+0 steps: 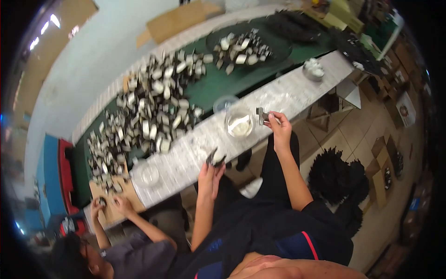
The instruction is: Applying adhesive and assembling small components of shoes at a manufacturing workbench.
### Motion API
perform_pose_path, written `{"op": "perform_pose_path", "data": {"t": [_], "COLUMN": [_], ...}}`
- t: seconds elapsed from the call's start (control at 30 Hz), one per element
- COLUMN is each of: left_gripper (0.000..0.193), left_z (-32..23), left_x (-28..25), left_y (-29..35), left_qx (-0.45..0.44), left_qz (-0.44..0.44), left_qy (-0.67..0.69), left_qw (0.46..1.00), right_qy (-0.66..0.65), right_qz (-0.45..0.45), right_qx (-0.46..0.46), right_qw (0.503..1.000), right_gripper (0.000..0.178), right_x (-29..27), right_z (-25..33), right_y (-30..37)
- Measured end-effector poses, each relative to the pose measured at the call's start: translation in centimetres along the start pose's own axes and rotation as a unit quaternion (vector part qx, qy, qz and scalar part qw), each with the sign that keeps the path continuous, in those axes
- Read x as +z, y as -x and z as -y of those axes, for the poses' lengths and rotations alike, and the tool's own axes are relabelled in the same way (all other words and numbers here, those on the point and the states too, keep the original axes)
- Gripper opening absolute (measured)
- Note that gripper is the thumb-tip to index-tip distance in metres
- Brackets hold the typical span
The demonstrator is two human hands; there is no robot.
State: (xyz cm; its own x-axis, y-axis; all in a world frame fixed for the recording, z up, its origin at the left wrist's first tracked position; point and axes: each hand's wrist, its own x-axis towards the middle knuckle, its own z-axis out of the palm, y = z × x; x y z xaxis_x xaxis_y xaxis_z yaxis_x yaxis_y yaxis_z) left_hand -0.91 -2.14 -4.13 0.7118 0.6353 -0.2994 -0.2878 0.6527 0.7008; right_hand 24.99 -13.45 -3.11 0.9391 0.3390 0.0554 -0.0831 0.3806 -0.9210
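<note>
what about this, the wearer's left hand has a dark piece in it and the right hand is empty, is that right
The right hand is not empty: the head view shows it gripping another dark piece. The left hand does have a dark piece in it.

One small dark piece with a pale face (215, 159) in the left grip (210, 178); one dark grey notched piece (262, 116) in the right grip (280, 131). Two heaps of small dark-and-white pieces, individually uncountable: one large (158, 87), one smaller (242, 49). One long pale table (186, 160) carries two clear round containers (228, 126) and one round bowl of white things (312, 77).
</note>
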Motion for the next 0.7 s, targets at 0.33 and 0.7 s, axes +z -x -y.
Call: {"op": "perform_pose_path", "data": {"t": [0.33,0.7], "left_gripper": [0.029,0.024], "left_z": [0.8,0.4], "left_x": [3.0,4.2], "left_y": [0.3,1.4], "left_qx": [-0.046,-0.052], "left_qz": [0.076,0.070], "left_qy": [-0.015,-0.003], "left_qw": [0.996,0.996], "right_qy": [0.380,0.407], "right_qz": [0.207,0.213], "right_qx": [-0.353,-0.396], "right_qw": [0.829,0.795], "right_gripper": [0.026,0.030], "right_x": [3.0,3.5], "right_z": [7.0,6.0], "right_y": [12.5,13.6]}}
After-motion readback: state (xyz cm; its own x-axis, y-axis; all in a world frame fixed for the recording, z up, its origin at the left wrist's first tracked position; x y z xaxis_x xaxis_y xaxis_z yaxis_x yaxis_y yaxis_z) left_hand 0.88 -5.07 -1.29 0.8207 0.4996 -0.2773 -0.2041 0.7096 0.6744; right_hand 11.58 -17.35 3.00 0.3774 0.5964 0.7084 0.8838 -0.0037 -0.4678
